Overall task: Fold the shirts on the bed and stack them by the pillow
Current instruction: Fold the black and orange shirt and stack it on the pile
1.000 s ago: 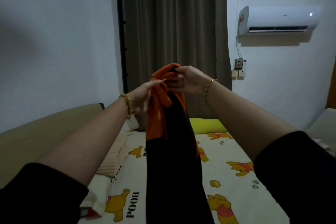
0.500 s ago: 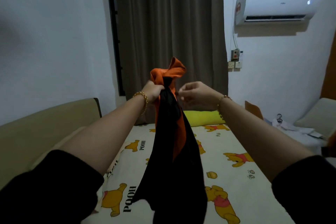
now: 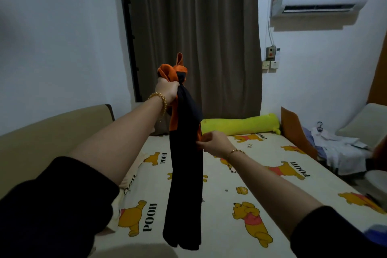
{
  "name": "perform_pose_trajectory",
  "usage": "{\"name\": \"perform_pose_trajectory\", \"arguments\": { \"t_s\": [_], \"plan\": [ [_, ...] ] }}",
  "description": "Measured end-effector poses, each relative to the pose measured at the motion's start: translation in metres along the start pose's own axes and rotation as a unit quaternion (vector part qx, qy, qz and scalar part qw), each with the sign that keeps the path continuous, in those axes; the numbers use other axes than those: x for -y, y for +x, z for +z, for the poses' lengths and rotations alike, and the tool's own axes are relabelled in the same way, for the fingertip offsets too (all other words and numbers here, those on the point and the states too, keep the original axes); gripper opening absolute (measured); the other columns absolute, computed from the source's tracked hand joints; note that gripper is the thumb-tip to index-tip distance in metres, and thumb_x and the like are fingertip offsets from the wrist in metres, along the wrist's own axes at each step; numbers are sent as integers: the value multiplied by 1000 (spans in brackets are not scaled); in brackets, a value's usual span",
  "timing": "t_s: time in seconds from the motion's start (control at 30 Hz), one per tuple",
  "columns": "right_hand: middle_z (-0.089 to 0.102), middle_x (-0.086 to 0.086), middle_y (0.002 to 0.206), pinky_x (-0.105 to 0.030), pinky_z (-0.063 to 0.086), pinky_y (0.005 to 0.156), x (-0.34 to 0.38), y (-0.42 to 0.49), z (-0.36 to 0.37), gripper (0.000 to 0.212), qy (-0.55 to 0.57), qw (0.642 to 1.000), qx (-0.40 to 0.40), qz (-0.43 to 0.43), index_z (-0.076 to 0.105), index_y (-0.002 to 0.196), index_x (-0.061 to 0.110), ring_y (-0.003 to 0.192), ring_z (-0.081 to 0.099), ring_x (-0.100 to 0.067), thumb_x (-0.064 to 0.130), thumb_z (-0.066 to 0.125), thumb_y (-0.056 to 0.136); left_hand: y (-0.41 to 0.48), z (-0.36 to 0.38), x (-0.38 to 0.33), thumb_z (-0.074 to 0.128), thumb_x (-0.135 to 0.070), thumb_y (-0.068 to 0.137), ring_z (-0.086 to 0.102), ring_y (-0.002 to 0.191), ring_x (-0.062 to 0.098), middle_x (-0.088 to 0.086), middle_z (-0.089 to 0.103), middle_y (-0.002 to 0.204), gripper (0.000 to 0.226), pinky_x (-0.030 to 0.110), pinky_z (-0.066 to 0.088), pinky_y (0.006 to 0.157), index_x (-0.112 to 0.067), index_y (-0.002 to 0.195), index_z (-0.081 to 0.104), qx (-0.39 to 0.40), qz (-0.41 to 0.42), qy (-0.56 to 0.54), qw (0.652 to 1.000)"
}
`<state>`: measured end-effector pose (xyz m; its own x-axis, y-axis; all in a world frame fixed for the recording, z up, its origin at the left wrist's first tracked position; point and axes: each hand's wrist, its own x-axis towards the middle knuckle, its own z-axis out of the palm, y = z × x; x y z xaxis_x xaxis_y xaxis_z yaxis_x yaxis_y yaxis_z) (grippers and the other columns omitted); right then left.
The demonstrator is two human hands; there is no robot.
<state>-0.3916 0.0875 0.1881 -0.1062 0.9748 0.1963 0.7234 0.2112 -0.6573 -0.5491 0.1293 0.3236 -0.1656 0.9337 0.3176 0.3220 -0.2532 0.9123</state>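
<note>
Dim light fills the bedroom: a brown curtain (image 3: 194, 27) is closed at the far wall, and a bed sheet (image 3: 326, 178) printed with yellow bears lies spread under my arms. Above this bed I hold one shirt (image 3: 186, 184), black with orange parts, and it hangs straight down in a narrow, twisted column. My left hand (image 3: 167, 91) is closed as a fist around the bunched top of the shirt, and some orange cloth sticks out above the fist. My right hand (image 3: 214, 142) is lower, at the right edge of the hanging cloth; thumb and fingers pinch it there, where a strip of orange shows.

I judge that the folding of this shirt has not really begun: the step in hand is to find the edges and open the cloth. The next move, I think, calls for loosening the fist so that each hand takes one shoulder, then a shake to undo the twist, then laying the shirt flat on the sheet. The fabric looks soft and limp, so it may bunch again if I let it drop.

A long yellow-green pillow (image 3: 240, 124) lies across the far end of the bed, and the stack should go near it. At the left edge of the bed lies a pale thing (image 3: 134, 176), perhaps folded cloth, but it is too dark to say. More clothes (image 3: 339, 148) lie in a heap beyond the right side.
</note>
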Motion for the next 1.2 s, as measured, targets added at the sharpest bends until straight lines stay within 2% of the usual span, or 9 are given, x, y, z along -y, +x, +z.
{"name": "perform_pose_trajectory", "arguments": {
  "t_s": [0.17, 0.33, 0.4, 0.57, 0.67, 0.83, 0.97, 1.1, 1.2],
  "plan": [
    [55, -12, 78, -50, 53, 82, -6, 22, 10, 23, 194, 971, -108, 90, 53, 78, 11, 80, 56, -30, 22, 39, 93, 8, -30, 10, 54, -22, 89, 54, 112, 32, 14, 56, 122, 50, 44, 42, 101, -5, 133, 37, -14, -20, 1, 1000],
    [49, -5, 76, -27, 34, 71, 9, 25, -30, 28, 162, 974, -147, 53, 48, 73, 13, 79, 47, -20, 16, 34, 97, 18, -58, 36, 61, -16, 81, 58, 106, 29, 13, 59, 116, 52, 36, 46, 95, -2, 128, 45, -20, -49, 4, 999],
    [49, -4, 73, -27, 34, 65, 20, 26, -48, 32, 139, 981, -136, 13, 48, 68, 16, 72, 46, -15, 17, 37, 98, 19, -66, 49, 67, -21, 73, 60, 105, 30, 15, 59, 119, 62, 37, 48, 94, -3, 128, 46, -5, -78, 29, 997],
    [49, 5, 61, -15, 34, 45, 52, 26, -81, 25, 120, 991, -55, -21, 65, 90, 13, 52, 45, -8, 29, 48, 98, -1, -69, 65, 54, -46, 88, 57, 101, 28, 12, 56, 122, 50, 44, 49, 88, -12, 124, 49, 182, -192, 237, 935],
    [56, 0, 74, -21, 41, 58, 69, 32, -79, 26, 56, 997, -25, -41, 67, 91, 15, 62, 51, -10, 32, 50, 97, -9, -56, 55, 53, -53, 88, 53, 114, 27, 11, 42, 139, 68, 39, 48, 79, -12, 140, 35, 242, -123, 303, 914],
    [57, 4, 94, -20, 47, 71, 84, 39, -71, 23, 15, 998, -10, -57, 62, 103, 20, 84, 55, -10, 38, 48, 97, -28, -19, 45, 54, -27, 93, 51, 106, 18, 10, 52, 126, 45, 35, 46, 86, -14, 134, 40, 363, -50, 217, 905],
    [60, -2, 95, -27, 51, 75, 85, 34, -80, 26, 29, 998, -30, -56, 64, 101, 18, 81, 59, -15, 37, 48, 97, -26, 5, 67, 61, -16, 90, 58, 95, 16, 6, 60, 108, 33, 23, 49, 72, -8, 120, 53, 321, 10, 218, 922],
    [60, -6, 88, -29, 45, 67, 79, 27, -105, 25, 67, 995, -62, -48, 68, 96, 17, 76, 56, -21, 34, 51, 96, -27, 19, 85, 61, -15, 90, 57, 92, 16, 4, 60, 103, 19, 24, 46, 77, -11, 108, 60, 299, 42, 193, 934],
    [58, -8, 90, -32, 43, 72, 75, 25, -121, 23, 70, 994, -69, -42, 66, 95, 15, 80, 55, -23, 32, 51, 96, -25, 24, 83, 51, -16, 93, 58, 85, 21, 4, 61, 90, 11, 24, 41, 67, -16, 93, 62, 205, 89, 190, 956]
  ]
}}
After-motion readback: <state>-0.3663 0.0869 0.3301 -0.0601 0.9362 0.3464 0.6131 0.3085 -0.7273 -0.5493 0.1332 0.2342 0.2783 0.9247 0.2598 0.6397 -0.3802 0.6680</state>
